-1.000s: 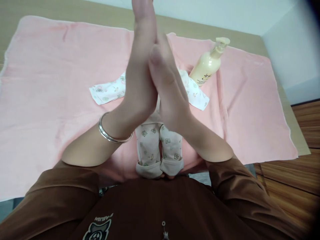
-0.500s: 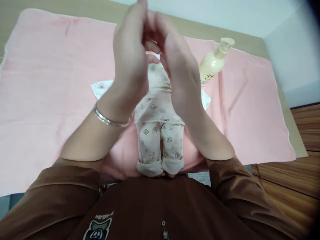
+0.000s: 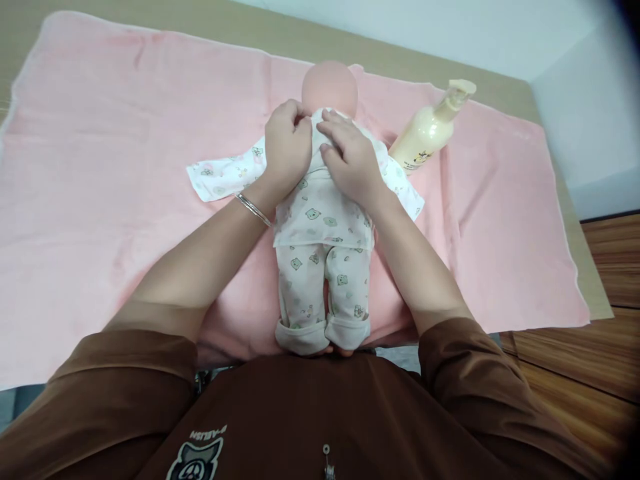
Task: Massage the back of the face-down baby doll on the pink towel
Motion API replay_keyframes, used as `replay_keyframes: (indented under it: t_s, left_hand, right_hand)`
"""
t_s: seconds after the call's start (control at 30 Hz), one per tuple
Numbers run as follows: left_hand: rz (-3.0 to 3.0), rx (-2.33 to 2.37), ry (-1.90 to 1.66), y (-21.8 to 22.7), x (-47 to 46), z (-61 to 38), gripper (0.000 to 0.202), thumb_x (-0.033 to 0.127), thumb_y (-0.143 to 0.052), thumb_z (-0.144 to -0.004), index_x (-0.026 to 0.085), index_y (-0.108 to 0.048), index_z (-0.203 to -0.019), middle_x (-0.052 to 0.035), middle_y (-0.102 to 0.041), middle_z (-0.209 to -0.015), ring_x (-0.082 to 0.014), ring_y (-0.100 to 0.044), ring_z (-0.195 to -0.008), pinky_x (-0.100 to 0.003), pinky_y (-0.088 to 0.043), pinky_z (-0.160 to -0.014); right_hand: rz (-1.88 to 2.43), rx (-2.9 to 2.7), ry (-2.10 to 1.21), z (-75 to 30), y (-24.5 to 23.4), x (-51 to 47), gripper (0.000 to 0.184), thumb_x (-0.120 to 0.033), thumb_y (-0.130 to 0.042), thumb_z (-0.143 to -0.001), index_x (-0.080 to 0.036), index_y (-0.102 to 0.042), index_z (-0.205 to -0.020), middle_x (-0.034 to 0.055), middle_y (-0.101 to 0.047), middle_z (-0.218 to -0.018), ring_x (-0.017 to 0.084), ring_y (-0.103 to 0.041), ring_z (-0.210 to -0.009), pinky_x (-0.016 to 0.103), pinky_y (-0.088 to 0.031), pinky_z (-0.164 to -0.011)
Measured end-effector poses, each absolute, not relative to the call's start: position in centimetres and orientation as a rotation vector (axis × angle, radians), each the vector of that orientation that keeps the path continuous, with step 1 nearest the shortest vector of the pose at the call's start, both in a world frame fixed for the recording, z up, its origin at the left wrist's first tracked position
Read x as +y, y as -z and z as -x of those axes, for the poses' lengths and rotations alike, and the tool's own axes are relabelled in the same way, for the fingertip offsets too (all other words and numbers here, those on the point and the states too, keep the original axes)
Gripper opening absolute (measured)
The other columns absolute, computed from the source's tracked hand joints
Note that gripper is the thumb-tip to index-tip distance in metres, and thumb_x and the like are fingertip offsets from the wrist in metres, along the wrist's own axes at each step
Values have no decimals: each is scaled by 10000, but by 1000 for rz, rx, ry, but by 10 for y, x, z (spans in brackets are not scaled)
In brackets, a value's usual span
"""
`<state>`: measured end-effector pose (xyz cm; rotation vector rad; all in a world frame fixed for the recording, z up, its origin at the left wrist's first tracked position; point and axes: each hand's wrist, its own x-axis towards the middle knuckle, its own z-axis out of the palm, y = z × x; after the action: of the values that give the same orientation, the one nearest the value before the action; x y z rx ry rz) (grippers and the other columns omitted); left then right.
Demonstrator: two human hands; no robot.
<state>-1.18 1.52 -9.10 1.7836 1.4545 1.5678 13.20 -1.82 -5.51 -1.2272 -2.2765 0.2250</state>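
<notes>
Table: I saw a pale wood table at the far side, with a plank floor lower right.
Towel: A pink towel lay spread across the table.
Doll: The doll lay lengthwise mid-towel, its bald head far and its rolled trouser cuffs near, just beside my brown shirt.
Top: The printed top had its sleeves spread left and right.
Bottle: The only container, a pump bottle, lay tilted far right of the doll, near the right sleeve. It looked cream-filled, but I could not tell how full.
Left hand: My left hand was curled nearly closed at the collar; I could not tell whether it gripped cloth.
Right hand: My right hand lay open, fingers spread on the top, holding nothing.
Handling: On cloth this soft, I judged light, even pressure best, so the doll would not drag.
</notes>
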Motion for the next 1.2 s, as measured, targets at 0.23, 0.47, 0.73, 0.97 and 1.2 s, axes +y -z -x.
replay_keyframes:
  t_s: [0.23, 0.47, 0.73, 0.97, 1.2]
  left_hand:
    - [-1895, 1467, -1621, 99, 7, 18, 227, 47, -476, -814, 259, -557, -802, -34, -582, -876, -236, -524, -903, -402, -425, -844]
    - [-1932, 1498, -1544, 100, 9, 18, 249, 79, -436, -848, 268, -593, -809, -31, -598, -867, -230, -527, -887, -411, -422, -831]
    - [-1932, 1473, -1532, 102, 8, 21, 234, 86, -447, -870, 246, -618, -864, -21, -615, -922, -210, -539, -933, -388, -409, -891]
    - [-2040, 1552, -1418, 101, 11, 23, 238, 167, -413, -925, 243, -638, -917, -12, -627, -926, -195, -535, -920, -400, -425, -884]
    - [-2196, 1554, -1280, 86, -14, 14, 212, 247, -392, -960, 209, -580, -1049, -95, -570, -1013, -276, -488, -1029, -477, -367, -954]
  right_hand:
    - [1598, -2299, -32, -113, 42, -52, 489, -257, -299, -991, -72, -330, -1442, 129, -274, -1527, 283, -216, -1431, 510, -207, -1196]
    - [1468, -2411, -110, -117, 41, -52, 478, -315, -274, -1001, -189, -324, -1460, 3, -259, -1544, 206, -153, -1457, 445, -161, -1223]
    - [1859, -2203, -9, -117, 45, -53, 553, -325, -318, -1006, -2, -280, -1453, 207, -270, -1509, 310, -214, -1432, 485, -216, -1180]
    - [1525, -2426, 75, -97, 35, -85, 485, -101, -317, -936, 22, -372, -1402, 183, -335, -1486, 266, -246, -1421, 409, -201, -1202]
    - [1686, -2131, -343, -145, 51, -19, 661, -509, -253, -1013, -3, -295, -1437, 180, -262, -1520, 279, -181, -1440, 436, -144, -1212]
